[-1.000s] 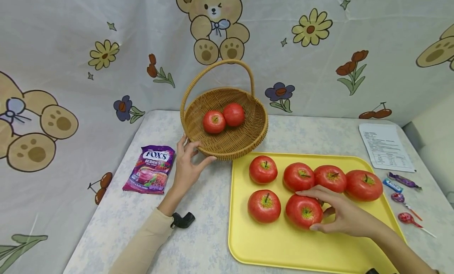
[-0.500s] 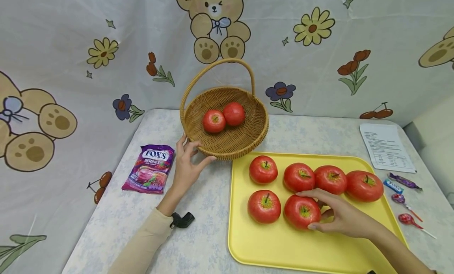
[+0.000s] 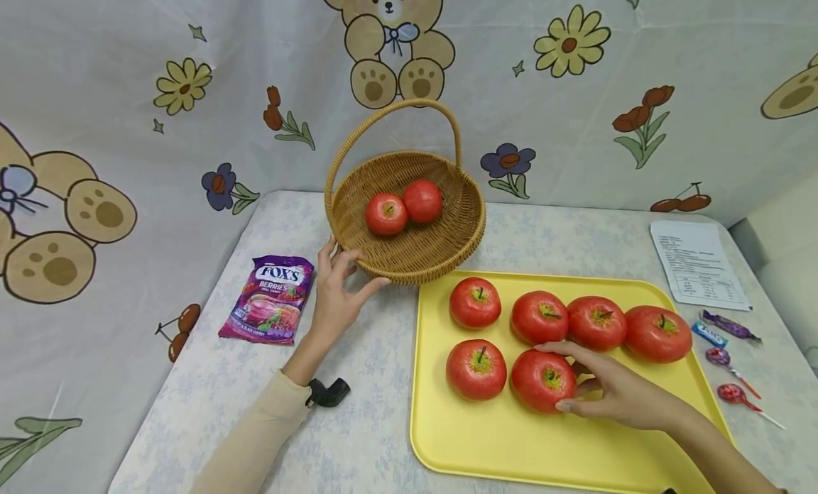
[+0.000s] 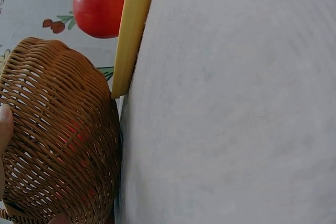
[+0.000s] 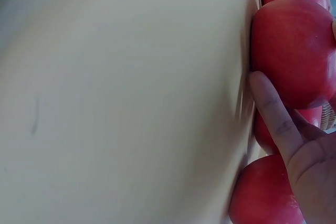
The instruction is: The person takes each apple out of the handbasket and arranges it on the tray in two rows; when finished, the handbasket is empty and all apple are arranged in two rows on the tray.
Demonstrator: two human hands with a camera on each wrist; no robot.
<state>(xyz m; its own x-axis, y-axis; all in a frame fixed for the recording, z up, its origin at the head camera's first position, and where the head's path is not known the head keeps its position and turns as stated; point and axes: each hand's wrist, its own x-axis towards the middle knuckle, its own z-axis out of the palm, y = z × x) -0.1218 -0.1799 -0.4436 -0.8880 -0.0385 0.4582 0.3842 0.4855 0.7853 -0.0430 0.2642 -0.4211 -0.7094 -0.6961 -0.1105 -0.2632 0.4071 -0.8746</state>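
Observation:
At the front-left rim of a wicker basket (image 3: 358, 174), my left hand (image 3: 335, 299) holds on with its fingers and thumb. Two red apples, one on the left (image 3: 386, 214) and one on the right (image 3: 422, 201), lie inside it. The left wrist view shows the basket's woven side (image 4: 58, 124) with a thumb (image 4: 4, 124) against it. My right hand (image 3: 603, 384) holds a red apple (image 3: 540, 384) on the yellow tray (image 3: 486, 444), thumb at its near side and fingers at its far side. In the right wrist view this apple (image 5: 294, 45) stands close to the tray surface.
Several other apples sit on the tray, one (image 3: 476, 370) left of the held apple and a row (image 3: 596, 324) behind. A purple candy bag (image 3: 268, 302) lies left of my left hand. A printed sheet (image 3: 696, 263), wrapped candies (image 3: 728, 325) and two lollipops (image 3: 735, 393) lie at right.
The apple in my right hand has shifted slightly left on the tray, with the hand following. My left hand stays at the basket rim. The head view has tilted a little.

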